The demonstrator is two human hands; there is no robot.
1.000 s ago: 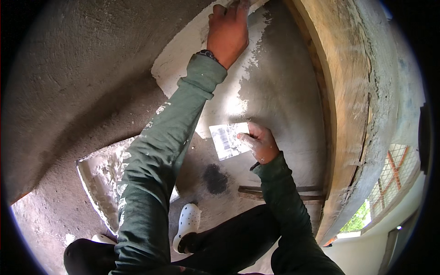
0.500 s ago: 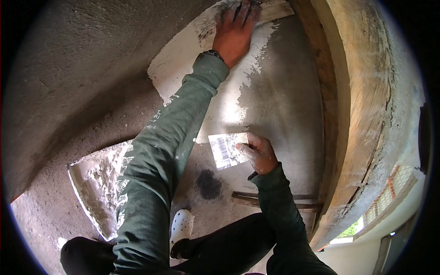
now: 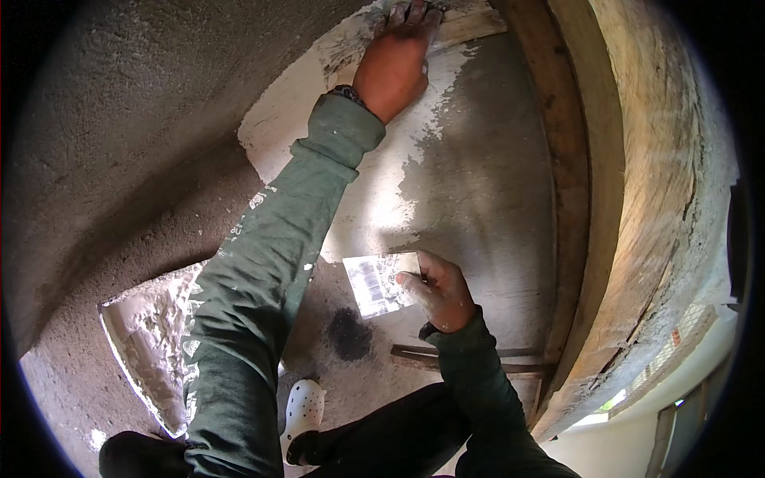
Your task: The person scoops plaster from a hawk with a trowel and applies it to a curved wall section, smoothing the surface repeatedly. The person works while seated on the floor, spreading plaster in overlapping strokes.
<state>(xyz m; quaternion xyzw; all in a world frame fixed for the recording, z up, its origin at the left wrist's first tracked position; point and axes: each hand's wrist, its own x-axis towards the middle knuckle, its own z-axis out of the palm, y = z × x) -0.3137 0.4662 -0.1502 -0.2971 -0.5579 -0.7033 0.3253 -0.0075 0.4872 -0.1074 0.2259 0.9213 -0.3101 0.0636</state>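
Observation:
My left hand (image 3: 392, 73) reaches up to the top of the wall, its fingers bent over a wide, flat, whitish spreader (image 3: 472, 30) smeared with dark marks and pressed to the surface. Under it spreads a patch of white putty (image 3: 275, 119) with a ragged right edge on the grey wall. My right hand (image 3: 443, 293) pinches a small white card (image 3: 374, 285) with printed stripes and dark specks, thumb on top, held apart from the wall. To the left of my left forearm lies a tray-like board (image 3: 151, 338) covered in wet white putty, partly hidden by the sleeve.
A thick wooden beam (image 3: 645, 239) curves down the right side, with a darker wooden strip (image 3: 567, 159) along the wall. A short wooden piece (image 3: 414, 358) lies low by my right forearm. My white clog (image 3: 305, 410) is on the floor near a dark stain (image 3: 348, 334).
My left hand and the spreader have shifted slightly left, and its fingers are more bent. The right hand with the card sits a little lower and further left in view.

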